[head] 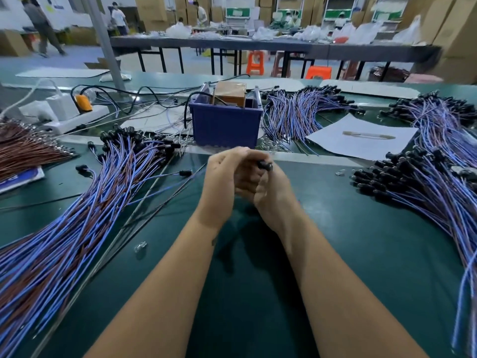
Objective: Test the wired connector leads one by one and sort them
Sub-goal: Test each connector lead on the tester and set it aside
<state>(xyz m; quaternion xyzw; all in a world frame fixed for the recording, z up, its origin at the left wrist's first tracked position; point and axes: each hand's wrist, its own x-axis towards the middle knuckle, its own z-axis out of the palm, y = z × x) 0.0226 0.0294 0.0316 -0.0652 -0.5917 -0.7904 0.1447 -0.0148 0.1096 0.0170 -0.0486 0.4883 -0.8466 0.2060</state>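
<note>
Both my hands meet at the middle of the green bench, just in front of the blue bin (225, 125). My right hand (271, 187) pinches a black connector (265, 165) whose tip sticks out above its fingers. My left hand (223, 174) curls against it from the left; its fingertips are hidden, so what they touch is unclear. A large pile of blue and brown leads with black connectors (85, 208) fans out on the left. Another pile (426, 184) lies on the right, and a third (296, 115) sits behind it.
The blue bin holds a brown transformer-like tester (230, 93). A white power strip with an orange plug (77, 112) lies at back left. A white sheet (361, 136) sits at right. Thin rods (154, 200) cross the bench. Brown wires (23, 148) lie far left.
</note>
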